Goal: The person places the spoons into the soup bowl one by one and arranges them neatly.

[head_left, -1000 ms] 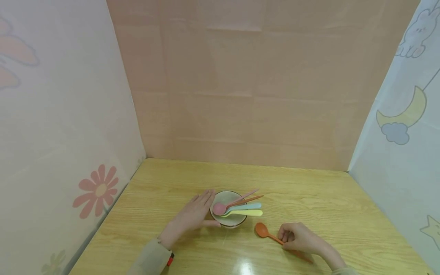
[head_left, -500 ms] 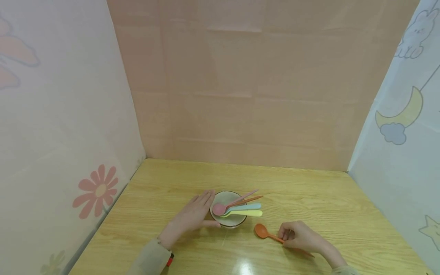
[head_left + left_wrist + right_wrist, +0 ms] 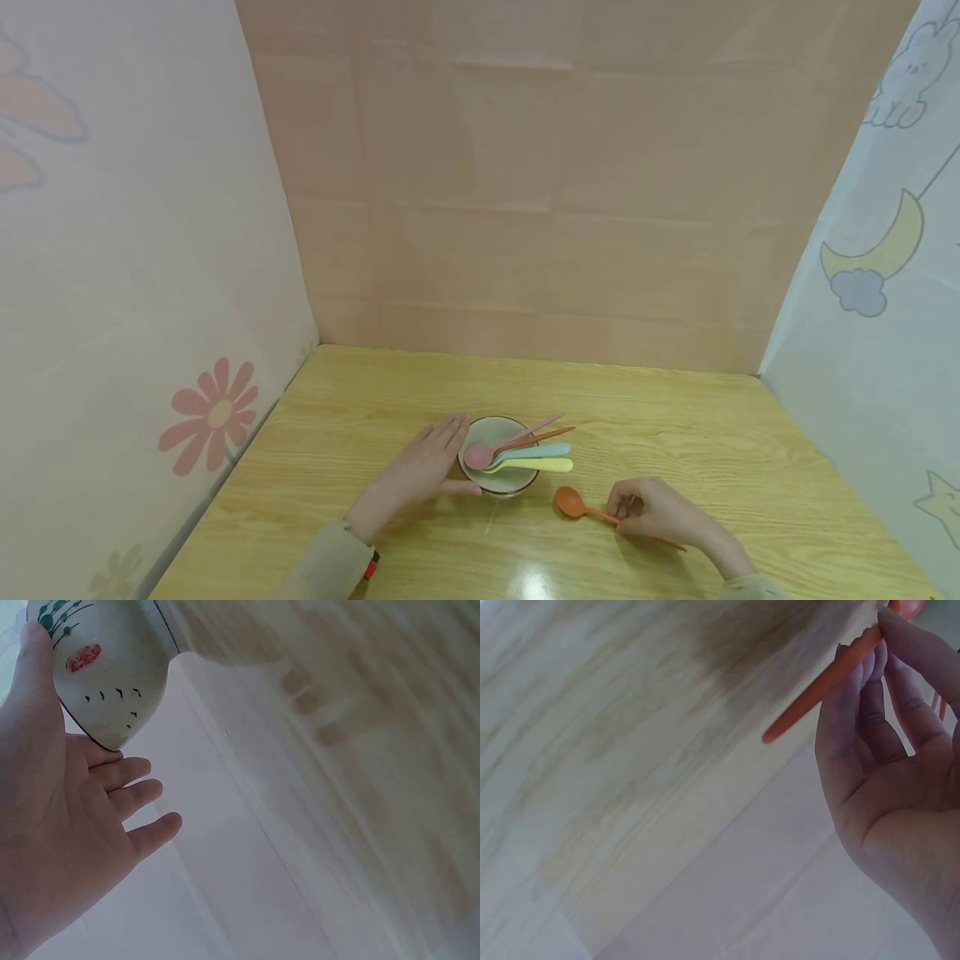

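A cream bowl (image 3: pixel 487 429) with a dark rim stands mid-table, its painted outside showing in the left wrist view. Across it lie several spoons, handles pointing right: a pink spoon (image 3: pixel 478 455), an orange one (image 3: pixel 551 434), a light blue one (image 3: pixel 551 451) and a yellow one (image 3: pixel 551 465). My left hand (image 3: pixel 420 471) rests against the bowl's left side, fingers straight along the rim and thumb at the near side. Right of the bowl, my right hand (image 3: pixel 656 510) pinches another orange spoon (image 3: pixel 570 502) by its handle (image 3: pixel 817 690) between thumb and fingers, spoon head toward the bowl.
The wood-grain table (image 3: pixel 375 383) is bounded by a tan wall (image 3: pixel 525 208) behind and patterned white panels at left (image 3: pixel 150 292) and right (image 3: pixel 885 375). A small red and black item (image 3: pixel 372 567) shows at the left sleeve.
My right hand has shifted very slightly away from me and the handle end of the orange spoon has risen a little. The left hand and the bowl stay where they were.
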A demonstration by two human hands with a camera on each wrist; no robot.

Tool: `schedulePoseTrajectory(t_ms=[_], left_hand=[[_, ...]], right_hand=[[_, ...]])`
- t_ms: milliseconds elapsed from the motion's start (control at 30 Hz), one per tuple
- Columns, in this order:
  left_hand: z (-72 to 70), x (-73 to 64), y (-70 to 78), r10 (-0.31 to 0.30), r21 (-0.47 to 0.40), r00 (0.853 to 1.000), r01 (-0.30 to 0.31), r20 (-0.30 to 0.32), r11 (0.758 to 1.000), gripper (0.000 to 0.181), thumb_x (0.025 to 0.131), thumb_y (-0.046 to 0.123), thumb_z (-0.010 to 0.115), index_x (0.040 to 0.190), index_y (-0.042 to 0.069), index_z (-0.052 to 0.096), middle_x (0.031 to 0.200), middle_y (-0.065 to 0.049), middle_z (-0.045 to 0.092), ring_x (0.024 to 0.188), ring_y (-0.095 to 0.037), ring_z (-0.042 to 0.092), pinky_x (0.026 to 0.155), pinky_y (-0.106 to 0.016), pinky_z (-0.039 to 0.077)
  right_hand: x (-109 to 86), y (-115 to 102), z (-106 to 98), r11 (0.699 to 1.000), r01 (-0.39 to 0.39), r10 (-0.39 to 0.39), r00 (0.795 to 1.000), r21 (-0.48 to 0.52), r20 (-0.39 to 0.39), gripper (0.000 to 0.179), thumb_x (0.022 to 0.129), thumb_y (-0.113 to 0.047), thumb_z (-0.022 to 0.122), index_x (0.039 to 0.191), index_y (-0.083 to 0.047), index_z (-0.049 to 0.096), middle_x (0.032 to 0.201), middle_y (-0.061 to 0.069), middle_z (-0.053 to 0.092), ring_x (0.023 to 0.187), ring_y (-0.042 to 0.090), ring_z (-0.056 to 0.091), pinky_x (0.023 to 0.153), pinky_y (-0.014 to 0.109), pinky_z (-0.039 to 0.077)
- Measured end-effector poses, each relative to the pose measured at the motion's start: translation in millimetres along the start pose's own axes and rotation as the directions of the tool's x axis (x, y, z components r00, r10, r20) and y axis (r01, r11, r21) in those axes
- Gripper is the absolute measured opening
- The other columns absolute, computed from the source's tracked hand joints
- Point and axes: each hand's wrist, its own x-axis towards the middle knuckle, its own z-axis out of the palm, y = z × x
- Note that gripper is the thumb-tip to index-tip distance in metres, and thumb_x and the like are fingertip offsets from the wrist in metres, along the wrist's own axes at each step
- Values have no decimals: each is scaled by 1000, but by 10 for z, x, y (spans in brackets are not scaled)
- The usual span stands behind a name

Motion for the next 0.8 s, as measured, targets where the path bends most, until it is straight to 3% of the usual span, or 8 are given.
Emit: schedulePoseTrajectory(t_ms=[533,800], left_hand=[[7,-7,-28,4,6,1000,-4,16,1000,107,85,75,51,155,-1,25,162,-19,28,150,-34,30,118,-52,37],[10,-11,-37,1,11,1000,-1,15,1000,106,86,75,48,156,0,24,163,-18,27,151,-34,30,118,-52,36]], right_hand=[[73,-18,-168,998,-24,23,999,-60,-28,13,82,-2,72,90,-10,67,84,0,68,75,0,59,63,20,51],[112,43,-322,987,62,-73,995,-147,-66,12,85,0,72,89,-10,67,82,7,68,73,1,59,61,22,52]])
